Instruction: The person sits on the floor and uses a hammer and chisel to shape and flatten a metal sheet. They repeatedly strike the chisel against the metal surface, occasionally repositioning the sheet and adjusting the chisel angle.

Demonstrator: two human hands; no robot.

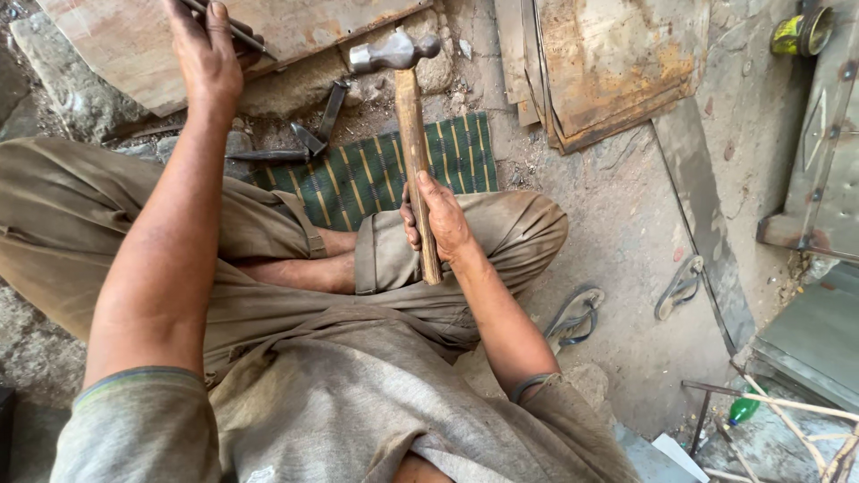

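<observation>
the right hand [438, 219] is clenched round the wooden hammer [407, 134], head raised just beside the metal sheet [134, 45] where the left hand [208, 54] pinches a thin chisel [234, 32], so a glancing blow could catch those fingers.

- The right hand [437, 217] grips the wooden handle of a ball-peen hammer [404, 98], its steel head raised toward 12 o'clock.
- The left hand [208, 55], at 11 o'clock, holds a thin metal rod [240, 32] against a rusty metal sheet [134, 40].
- A green striped mat [376, 170] lies on the floor beyond the knees.
- Sandals [577, 315] lie at 4 o'clock.
</observation>
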